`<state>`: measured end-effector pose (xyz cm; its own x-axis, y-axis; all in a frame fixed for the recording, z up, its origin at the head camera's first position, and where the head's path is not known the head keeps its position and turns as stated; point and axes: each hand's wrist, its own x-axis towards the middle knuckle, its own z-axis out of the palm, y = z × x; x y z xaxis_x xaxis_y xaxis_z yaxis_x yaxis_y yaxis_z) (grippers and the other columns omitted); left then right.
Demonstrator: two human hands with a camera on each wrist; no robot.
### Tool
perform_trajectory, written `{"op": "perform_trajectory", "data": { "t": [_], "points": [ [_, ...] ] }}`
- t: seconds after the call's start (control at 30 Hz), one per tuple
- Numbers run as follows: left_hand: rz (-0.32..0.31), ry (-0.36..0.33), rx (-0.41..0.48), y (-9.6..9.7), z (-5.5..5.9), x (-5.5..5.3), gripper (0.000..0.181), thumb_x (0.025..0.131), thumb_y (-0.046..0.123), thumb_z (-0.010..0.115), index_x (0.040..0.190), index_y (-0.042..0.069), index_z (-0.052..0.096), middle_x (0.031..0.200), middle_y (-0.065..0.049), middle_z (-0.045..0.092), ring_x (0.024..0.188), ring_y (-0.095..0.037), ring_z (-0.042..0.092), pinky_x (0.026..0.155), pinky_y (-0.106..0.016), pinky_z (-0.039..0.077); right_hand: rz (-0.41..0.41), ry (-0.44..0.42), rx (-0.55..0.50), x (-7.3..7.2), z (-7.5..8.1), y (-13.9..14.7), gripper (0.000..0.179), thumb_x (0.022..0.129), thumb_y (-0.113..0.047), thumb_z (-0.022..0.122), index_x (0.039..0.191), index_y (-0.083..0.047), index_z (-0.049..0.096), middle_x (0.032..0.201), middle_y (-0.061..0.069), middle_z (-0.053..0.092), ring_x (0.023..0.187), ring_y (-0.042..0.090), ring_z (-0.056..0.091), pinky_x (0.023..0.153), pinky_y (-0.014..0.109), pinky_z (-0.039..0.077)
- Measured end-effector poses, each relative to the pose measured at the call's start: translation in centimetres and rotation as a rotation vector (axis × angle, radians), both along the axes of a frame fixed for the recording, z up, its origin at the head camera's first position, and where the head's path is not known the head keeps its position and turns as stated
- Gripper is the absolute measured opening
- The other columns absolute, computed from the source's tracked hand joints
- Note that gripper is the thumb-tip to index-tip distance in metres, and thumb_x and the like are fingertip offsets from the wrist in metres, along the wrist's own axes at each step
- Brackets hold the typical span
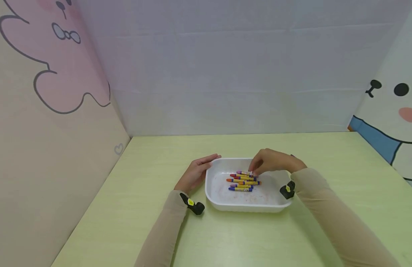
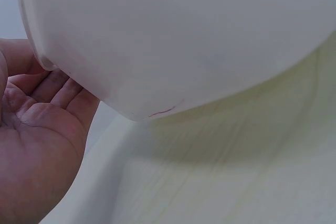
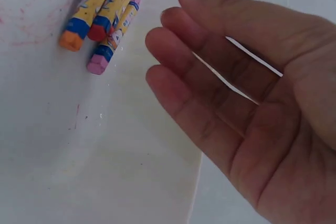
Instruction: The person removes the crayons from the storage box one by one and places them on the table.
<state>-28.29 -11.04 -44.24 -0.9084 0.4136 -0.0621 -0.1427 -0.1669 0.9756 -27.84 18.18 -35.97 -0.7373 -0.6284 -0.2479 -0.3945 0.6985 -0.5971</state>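
Note:
A white plastic tray [image 1: 222,199] stands on the table, with several yellow-wrapped crayons lying roughly side by side in it. My left hand [image 1: 194,173] holds the tray's far left corner; part of its fingers is hidden behind the wall in the left wrist view. Over the far side of the tray is my right hand [image 1: 274,161], its fingers loosely bent with nothing between them. Its fingertips are beside a pink crayon [image 3: 113,45], the farthest of the row. An orange crayon [image 3: 84,24] lies close by, and a blue crayon [image 1: 240,189] is nearest the front.
The pale yellow-green table [image 1: 165,155] reaches back to a white wall [image 1: 239,85]. Side panels with cartoon figures stand at left and right. Reddish crayon marks spot the tray's bottom. A black wrist camera [image 1: 194,205] is strapped to the left sleeve.

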Motion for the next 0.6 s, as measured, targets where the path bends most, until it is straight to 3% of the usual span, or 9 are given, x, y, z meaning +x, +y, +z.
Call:
{"op": "perform_trajectory", "data": {
  "t": [0.27, 0.6],
  "points": [
    [-0.014, 0.009, -0.003, 0.0, -0.1, 0.0, 0.041, 0.099, 0.003, 0.043, 0.141, 0.003, 0.048, 0.146, -0.012, 0.047, 0.138, -0.025, 0.041, 0.11, -0.038, 0.04, -0.012, -0.038, 0.098, 0.0, -1.1, -0.9, 0.009, 0.082, -0.008, 0.073, 0.09, -0.011, 0.075, 0.086, -0.004, 0.07, 0.079, 0.008, 0.059, 0.07, 0.024, 0.051],
    [-0.003, 0.002, -0.001, 0.0, 0.0, 0.0, 0.042, 0.099, 0.002, 0.043, 0.14, 0.003, 0.048, 0.146, -0.012, 0.048, 0.138, -0.024, 0.041, 0.11, -0.037, 0.04, 0.005, -0.019, 0.132, 0.3, -1.9, -1.5, 0.008, 0.079, -0.008, 0.076, 0.083, -0.012, 0.071, 0.082, -0.003, 0.064, 0.075, 0.01, 0.053, 0.067, 0.022, 0.047]
  ]
}}
